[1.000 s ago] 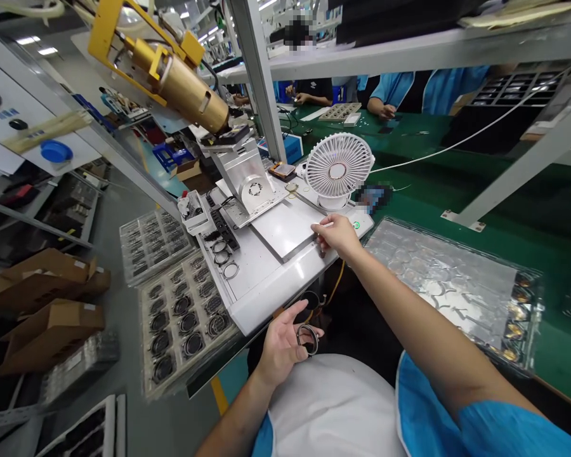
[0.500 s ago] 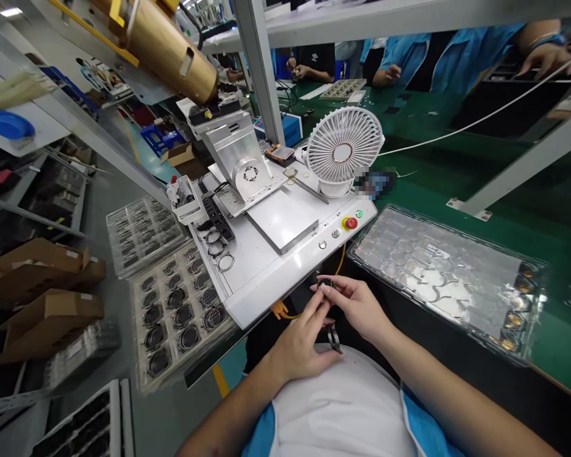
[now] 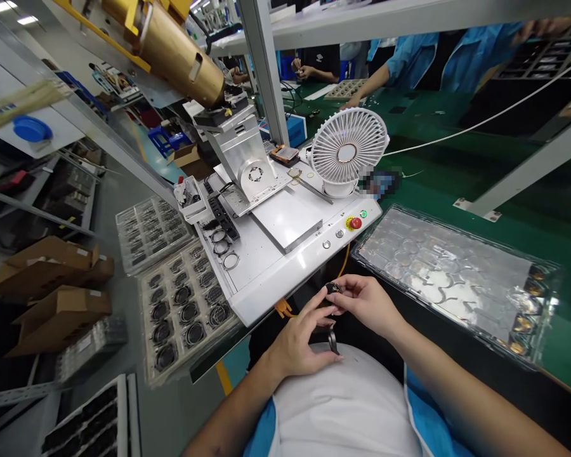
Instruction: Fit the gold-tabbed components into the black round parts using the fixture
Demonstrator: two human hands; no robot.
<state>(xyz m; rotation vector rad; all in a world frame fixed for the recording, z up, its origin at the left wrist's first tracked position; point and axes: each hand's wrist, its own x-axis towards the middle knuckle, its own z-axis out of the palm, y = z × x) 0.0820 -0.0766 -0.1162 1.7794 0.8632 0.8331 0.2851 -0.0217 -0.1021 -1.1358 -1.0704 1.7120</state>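
Observation:
A small dark round part [image 3: 334, 289] is pinched in the fingers of my right hand [image 3: 368, 304], in front of the white machine. My left hand [image 3: 297, 343] touches the left edge of that part with a fingertip. Between its thumb and lower fingers, my left hand also holds a thin metallic ring [image 3: 332, 340], seen nearly edge-on just above my white shirt. Several similar rings [image 3: 230, 260] lie at the left side of the white machine top [image 3: 266, 279].
A tray of round parts [image 3: 145, 343] stands left of the machine, a clear plastic-covered tray [image 3: 447, 273] right. A white fan [image 3: 347, 152], red button [image 3: 355, 223] and metal fixture [image 3: 252, 171] are on the machine. People work across the green table [image 3: 428, 171].
The dark part has turned in my right fingers and shows more of its face. The view has shifted slightly. Across the table, a person's arm now reaches toward a tray behind the fan.

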